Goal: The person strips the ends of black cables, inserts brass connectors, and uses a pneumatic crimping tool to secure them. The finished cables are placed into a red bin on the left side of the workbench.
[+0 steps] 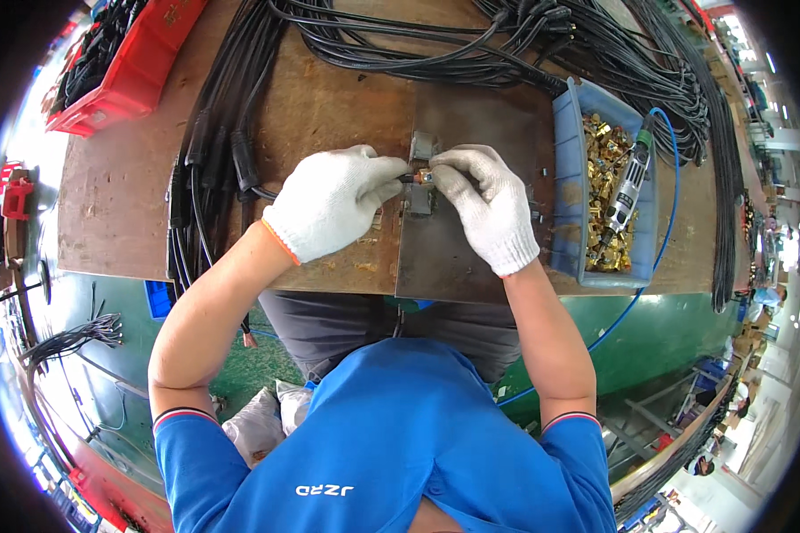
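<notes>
My left hand (333, 200), in a white knit glove, pinches the end of a black cable (406, 178). Facing it, my right hand (489, 200), gloved the same way, has thumb and fingertips closed on a small brass-coloured connector (425, 176) at the cable's tip. The two hands nearly meet between a pair of small grey metal blocks (424, 145) on a dark metal plate (471, 258). How far the cable sits inside the connector is too small to make out, and the fingertips partly cover it.
Right of my hands, a blue bin (567, 191) holds many brass parts (600, 147), with a silver air tool (629, 186) lying across them. Its blue hose (674, 195) curves off the table. Black cable bundles (231, 80) lie left and behind; a red crate (129, 89) stands far left.
</notes>
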`<state>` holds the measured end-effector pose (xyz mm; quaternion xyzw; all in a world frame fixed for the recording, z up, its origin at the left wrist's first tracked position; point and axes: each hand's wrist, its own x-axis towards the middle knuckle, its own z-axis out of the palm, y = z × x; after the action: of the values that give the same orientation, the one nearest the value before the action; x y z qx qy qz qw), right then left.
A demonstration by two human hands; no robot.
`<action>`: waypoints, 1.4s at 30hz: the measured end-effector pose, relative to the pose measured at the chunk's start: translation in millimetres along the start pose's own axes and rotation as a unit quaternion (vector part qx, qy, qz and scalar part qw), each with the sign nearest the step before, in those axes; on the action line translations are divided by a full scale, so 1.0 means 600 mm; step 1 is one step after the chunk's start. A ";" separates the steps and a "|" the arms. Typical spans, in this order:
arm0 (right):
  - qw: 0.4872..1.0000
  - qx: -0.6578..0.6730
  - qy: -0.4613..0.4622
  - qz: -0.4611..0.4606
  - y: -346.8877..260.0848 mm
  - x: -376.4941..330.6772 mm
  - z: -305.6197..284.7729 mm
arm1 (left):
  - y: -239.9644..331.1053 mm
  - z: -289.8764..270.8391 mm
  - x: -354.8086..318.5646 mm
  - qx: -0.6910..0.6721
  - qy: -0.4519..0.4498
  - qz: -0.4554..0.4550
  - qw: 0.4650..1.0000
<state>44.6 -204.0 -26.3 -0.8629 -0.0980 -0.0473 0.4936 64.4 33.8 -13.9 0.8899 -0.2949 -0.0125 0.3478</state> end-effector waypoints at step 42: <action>0.902 -0.319 0.189 0.223 0.076 -0.025 -0.302 | -0.046 0.030 0.021 0.042 -0.015 0.024 0.999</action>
<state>42.3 -384.2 24.8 -0.9481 0.2128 -0.1269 0.1992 85.0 32.1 -42.4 0.8963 -0.3215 -0.0051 0.3054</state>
